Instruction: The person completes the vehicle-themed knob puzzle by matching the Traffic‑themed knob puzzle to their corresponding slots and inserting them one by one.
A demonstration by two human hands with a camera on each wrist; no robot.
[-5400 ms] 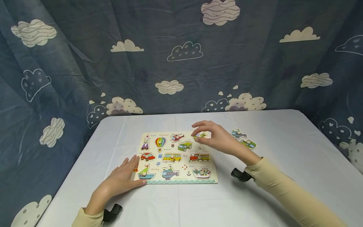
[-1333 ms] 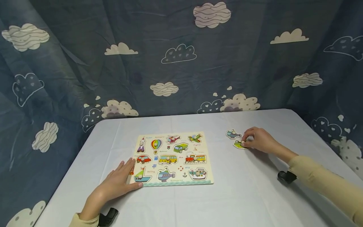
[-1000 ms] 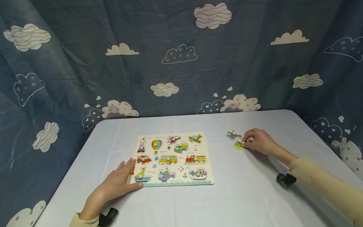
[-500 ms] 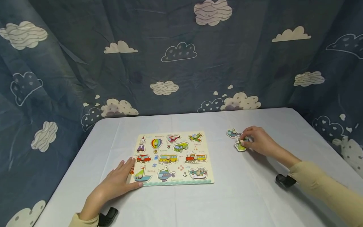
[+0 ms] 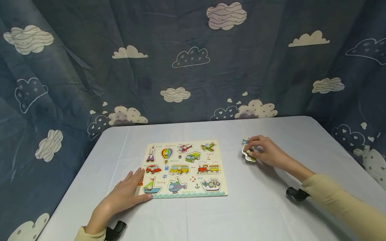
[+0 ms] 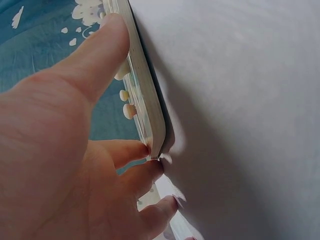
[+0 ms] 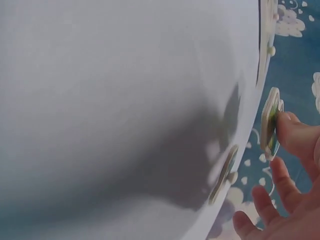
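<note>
A wooden peg puzzle board (image 5: 193,195) printed with vehicles lies flat on the white table. My left hand (image 5: 120,193) rests with spread fingers along its left edge, thumb on the near left corner; the left wrist view shows the thumb (image 6: 107,42) over the board's edge. To the board's right, my right hand (image 5: 269,153) pinches a green puzzle piece (image 5: 248,156) by its knob, and the right wrist view shows this piece (image 7: 270,122) raised off the table. Behind it a blue puzzle piece (image 5: 244,141) lies on the table, partly hidden by the hand.
Knobbed pieces such as a yellow bus (image 5: 179,169), a train (image 5: 208,168) and a ship (image 5: 210,184) sit on the board. A dark cloud-patterned curtain (image 5: 193,80) hangs behind the table (image 5: 193,217). Each wrist wears a black camera (image 5: 297,194).
My right hand went from the board's top right to the loose pieces, pinched the green piece, turned it, lifted it and brought it slightly left. My left hand stays on the board.
</note>
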